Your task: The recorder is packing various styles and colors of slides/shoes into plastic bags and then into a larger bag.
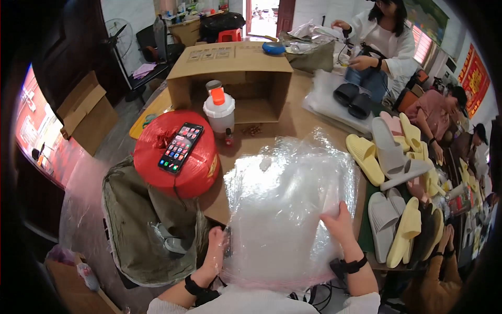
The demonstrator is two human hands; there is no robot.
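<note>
Our right hand [339, 222] lies flat with fingers spread on the upper right part of the stack of clear plastic bags [285, 209], pressing it rather than pinching it. Our left hand [215, 246] sits at the stack's lower left edge, fingers curled against the film; we cannot tell whether it has closed on a sheet. The stack lies between our hands on the brown table [293, 123], its long axis running away from us toward the open cardboard box [235, 78]. To its right, nearer our right hand, lie yellow, white and grey slippers [389, 157]. To its left, nearer our left hand, a phone [180, 147] rests on a red spool [175, 157].
</note>
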